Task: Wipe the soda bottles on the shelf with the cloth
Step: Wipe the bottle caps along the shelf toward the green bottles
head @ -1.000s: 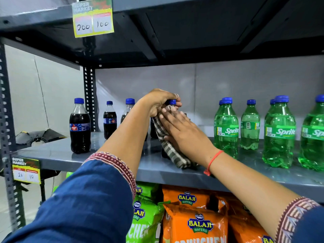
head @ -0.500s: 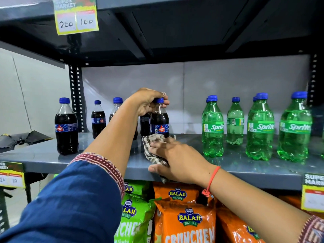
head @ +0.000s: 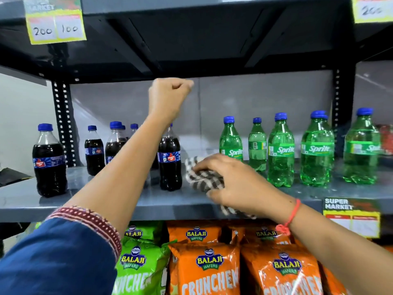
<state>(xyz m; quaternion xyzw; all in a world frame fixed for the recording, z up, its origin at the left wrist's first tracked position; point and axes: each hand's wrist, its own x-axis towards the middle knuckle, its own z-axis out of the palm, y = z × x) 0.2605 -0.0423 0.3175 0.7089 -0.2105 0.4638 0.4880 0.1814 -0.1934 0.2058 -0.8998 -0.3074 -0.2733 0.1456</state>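
A shop: metal shelf (head: 127, 201) of soda bottles (head: 280, 150), crisp packets (head: 208, 269) below, handwritten price tags (head: 55, 24).

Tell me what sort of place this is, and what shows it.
Most likely a supermarket or small grocery shop. A metal shelf holds rows of cola bottles and green Sprite bottles, yellow price tags printed "Super Market" hang on the shelf edges, and bags of wafers fill the rack below.

Materials on shelf, as seen.
Shelf (head: 89, 201): smooth painted metal. Bottles (head: 280, 158): glossy clear plastic. Cloth (head: 204, 179): soft woven check.
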